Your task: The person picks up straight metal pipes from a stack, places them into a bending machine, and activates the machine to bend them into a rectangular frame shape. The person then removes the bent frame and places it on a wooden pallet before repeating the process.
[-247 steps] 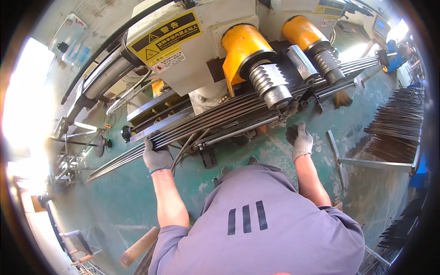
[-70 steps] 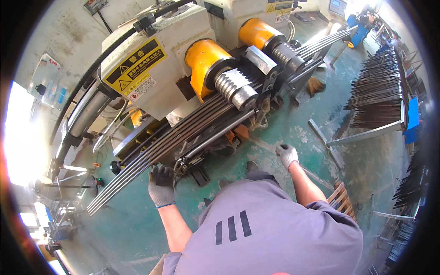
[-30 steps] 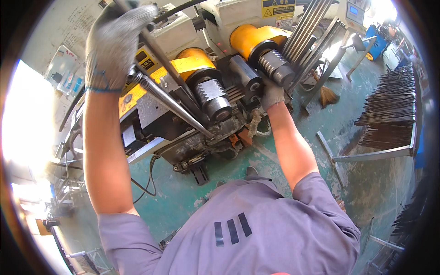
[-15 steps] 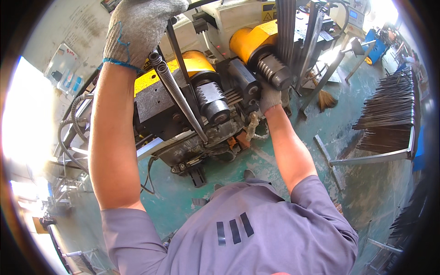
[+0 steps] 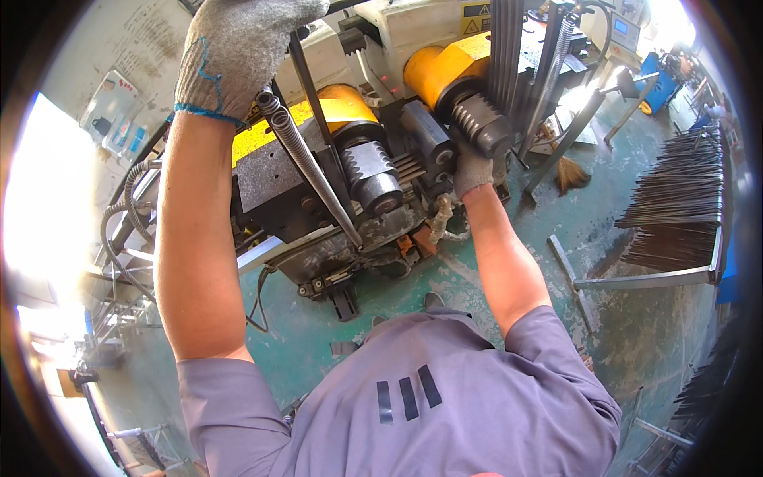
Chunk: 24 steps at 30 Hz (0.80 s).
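In the head view, both gloved hands are partly concealed. The left hand (image 5: 238, 60), fingertips cut off at the top edge, bends over the dark left bars (image 5: 311, 91); its grip cannot be told. The right hand (image 5: 475, 171) sits beside the hexagonal block (image 5: 427, 135), fingers and hold hidden. The right bars (image 5: 506, 60) rise behind the ridged cylinder (image 5: 481, 123), their tops cropped.

This is a metal workshop: a heavy machine (image 5: 278, 187) with yellow housings (image 5: 431, 73) and ridged shafts (image 5: 372, 168), a control screen (image 5: 621, 29), dark rods (image 5: 668, 187) heaped on a rack (image 5: 644, 281), a broom (image 5: 571, 176) and a scuffed green floor (image 5: 296, 330).
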Each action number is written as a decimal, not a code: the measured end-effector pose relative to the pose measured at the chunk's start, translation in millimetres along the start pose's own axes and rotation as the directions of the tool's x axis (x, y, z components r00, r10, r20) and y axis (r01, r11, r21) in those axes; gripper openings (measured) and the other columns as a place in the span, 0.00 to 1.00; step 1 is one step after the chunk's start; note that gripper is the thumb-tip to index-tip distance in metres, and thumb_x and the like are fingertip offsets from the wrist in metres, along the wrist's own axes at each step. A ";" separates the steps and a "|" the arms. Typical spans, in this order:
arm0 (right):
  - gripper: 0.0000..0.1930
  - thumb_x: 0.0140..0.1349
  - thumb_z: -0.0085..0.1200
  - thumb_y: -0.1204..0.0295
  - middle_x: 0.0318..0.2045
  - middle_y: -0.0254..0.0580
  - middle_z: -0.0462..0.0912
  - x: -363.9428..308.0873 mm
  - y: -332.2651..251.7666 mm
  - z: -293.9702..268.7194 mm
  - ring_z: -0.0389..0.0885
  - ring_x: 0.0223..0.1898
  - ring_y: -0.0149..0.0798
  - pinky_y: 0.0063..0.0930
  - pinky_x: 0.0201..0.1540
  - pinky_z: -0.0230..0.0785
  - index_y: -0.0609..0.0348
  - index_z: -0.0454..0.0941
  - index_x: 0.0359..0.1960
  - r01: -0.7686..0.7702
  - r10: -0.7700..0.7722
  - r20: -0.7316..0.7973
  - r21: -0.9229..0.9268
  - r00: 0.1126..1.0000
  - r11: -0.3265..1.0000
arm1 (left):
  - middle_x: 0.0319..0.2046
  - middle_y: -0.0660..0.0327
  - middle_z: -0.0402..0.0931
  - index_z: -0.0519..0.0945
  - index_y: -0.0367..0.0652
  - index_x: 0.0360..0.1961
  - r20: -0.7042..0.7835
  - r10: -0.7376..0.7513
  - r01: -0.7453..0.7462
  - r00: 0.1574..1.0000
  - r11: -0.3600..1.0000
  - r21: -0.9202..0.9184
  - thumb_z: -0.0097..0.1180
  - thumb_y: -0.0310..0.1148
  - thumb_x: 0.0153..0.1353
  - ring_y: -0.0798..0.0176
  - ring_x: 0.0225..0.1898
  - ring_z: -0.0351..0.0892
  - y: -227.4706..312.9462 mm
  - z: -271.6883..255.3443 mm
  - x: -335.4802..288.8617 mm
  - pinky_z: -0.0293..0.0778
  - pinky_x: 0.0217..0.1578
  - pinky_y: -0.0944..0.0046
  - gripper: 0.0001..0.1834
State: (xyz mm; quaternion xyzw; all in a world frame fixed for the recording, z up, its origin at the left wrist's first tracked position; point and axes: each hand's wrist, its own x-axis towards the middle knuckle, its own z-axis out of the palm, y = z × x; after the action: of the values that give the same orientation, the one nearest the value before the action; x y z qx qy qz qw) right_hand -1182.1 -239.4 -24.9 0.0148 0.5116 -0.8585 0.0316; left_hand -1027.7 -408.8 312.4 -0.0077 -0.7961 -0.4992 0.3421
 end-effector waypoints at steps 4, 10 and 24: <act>0.21 0.65 0.67 0.67 0.48 0.40 0.85 7.7 8.1 -8.0 0.84 0.46 0.34 0.33 0.49 0.79 0.60 0.81 0.58 0.043 -0.040 0.039 -0.072 0.998 0.996 | 0.30 0.59 0.81 0.80 0.37 0.36 0.021 0.005 -0.005 1.000 1.000 -0.022 0.65 0.23 0.60 0.61 0.35 0.81 -0.2 -3.4 1.2 0.78 0.41 0.61 0.05; 0.19 0.66 0.66 0.67 0.48 0.39 0.85 5.5 4.1 -4.7 0.85 0.45 0.33 0.32 0.47 0.79 0.60 0.82 0.56 -0.019 0.019 0.037 -0.001 0.999 1.000 | 0.30 0.59 0.81 0.80 0.37 0.36 0.023 -0.013 0.012 1.000 0.999 0.031 0.64 0.23 0.61 0.61 0.35 0.81 4.1 -2.5 -0.7 0.78 0.43 0.61 0.05; 0.24 0.66 0.67 0.67 0.53 0.41 0.84 10.6 10.2 -7.4 0.83 0.52 0.35 0.33 0.53 0.78 0.62 0.79 0.61 0.048 -0.046 0.031 -0.058 0.998 0.997 | 0.33 0.56 0.82 0.83 0.37 0.38 -0.011 -0.023 0.026 1.000 0.940 0.340 0.66 0.28 0.61 0.61 0.38 0.82 13.1 -4.2 -0.5 0.78 0.44 0.61 0.07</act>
State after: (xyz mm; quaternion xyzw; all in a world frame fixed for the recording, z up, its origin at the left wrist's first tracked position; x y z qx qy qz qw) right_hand -1192.0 -238.1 -38.0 -0.0110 0.5362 -0.8438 0.0194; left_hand -1020.4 -405.4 323.7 0.0633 -0.8691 -0.3585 0.3349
